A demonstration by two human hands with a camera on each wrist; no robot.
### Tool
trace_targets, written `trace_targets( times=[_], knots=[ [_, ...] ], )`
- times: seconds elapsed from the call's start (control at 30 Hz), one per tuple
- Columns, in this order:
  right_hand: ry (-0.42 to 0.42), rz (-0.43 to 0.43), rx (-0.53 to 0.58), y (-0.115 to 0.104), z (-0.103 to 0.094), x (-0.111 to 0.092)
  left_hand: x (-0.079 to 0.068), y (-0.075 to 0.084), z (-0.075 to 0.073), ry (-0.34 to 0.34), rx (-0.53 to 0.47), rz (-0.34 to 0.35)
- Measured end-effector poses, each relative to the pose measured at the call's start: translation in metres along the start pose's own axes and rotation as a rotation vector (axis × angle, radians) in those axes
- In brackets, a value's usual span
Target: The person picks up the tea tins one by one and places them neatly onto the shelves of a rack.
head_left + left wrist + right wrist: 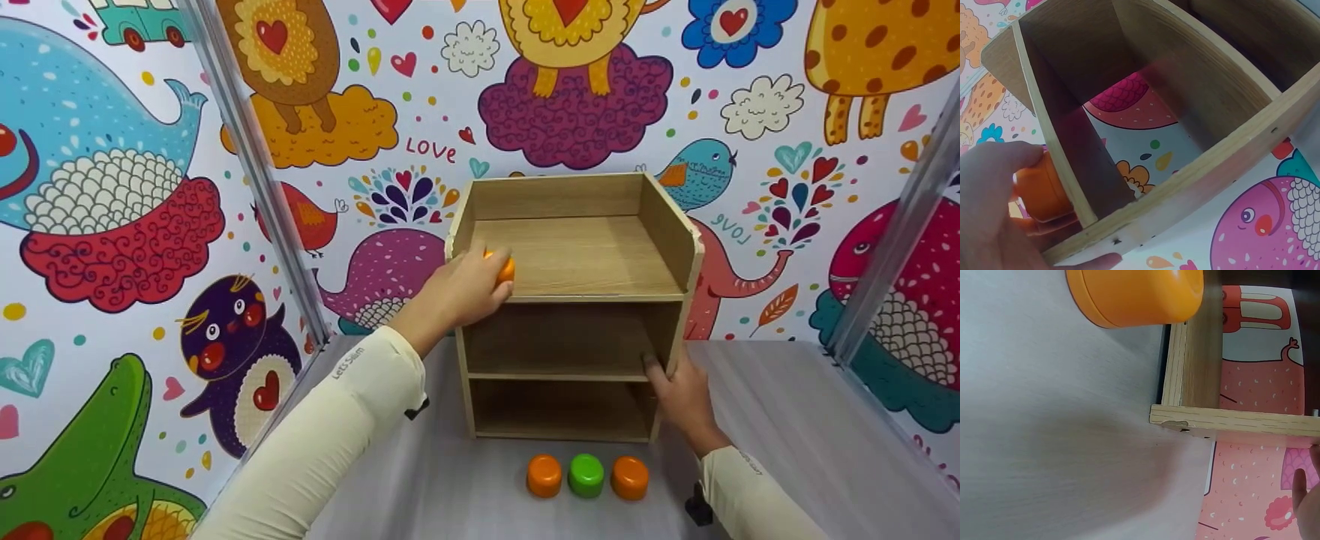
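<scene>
A wooden shelf unit with an open top tray and two compartments stands on the grey surface. My left hand grips an orange round plastic cup at the left front of the top tray. In the left wrist view, the cup is just above the tray board, and a finger lies along the side panel. My right hand holds the right side panel, its thumb over the front edge. In front of the unit, an orange cup, a green cup and another orange cup stand in a row.
Cartoon-printed walls enclose the back and both sides, with metal corner posts at left and right. The grey surface extends on both sides of the shelf unit.
</scene>
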State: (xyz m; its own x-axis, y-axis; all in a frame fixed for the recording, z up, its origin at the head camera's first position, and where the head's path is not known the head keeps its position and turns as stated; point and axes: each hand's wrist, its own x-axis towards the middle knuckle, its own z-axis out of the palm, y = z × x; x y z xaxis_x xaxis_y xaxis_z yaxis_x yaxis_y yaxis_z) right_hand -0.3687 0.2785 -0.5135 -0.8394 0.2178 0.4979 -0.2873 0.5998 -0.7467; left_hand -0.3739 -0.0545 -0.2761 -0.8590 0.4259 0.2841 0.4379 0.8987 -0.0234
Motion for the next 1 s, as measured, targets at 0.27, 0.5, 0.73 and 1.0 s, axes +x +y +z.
trace_targets(
  times=[0.27, 0.5, 0.73, 1.0],
  knots=[
    [-0.008, 0.009, 0.022, -0.0011, 0.0003, -0.0002, 0.0014, 0.0014, 0.0041, 0.019, 0.001, -0.006],
    [-0.03, 0.022, 0.035, -0.0014, -0.0012, 0.0001, 0.001, 0.002, 0.0047, 0.018, 0.004, -0.017],
    [-0.043, 0.036, 0.032, 0.0015, -0.0013, 0.0004, 0.0022, 0.0039, 0.0052, 0.002, 0.009, -0.045],
    [-0.016, 0.013, 0.013, 0.0022, 0.0004, 0.0006, 0.0028, 0.0046, 0.0076, -0.006, 0.038, -0.059]
  ],
)
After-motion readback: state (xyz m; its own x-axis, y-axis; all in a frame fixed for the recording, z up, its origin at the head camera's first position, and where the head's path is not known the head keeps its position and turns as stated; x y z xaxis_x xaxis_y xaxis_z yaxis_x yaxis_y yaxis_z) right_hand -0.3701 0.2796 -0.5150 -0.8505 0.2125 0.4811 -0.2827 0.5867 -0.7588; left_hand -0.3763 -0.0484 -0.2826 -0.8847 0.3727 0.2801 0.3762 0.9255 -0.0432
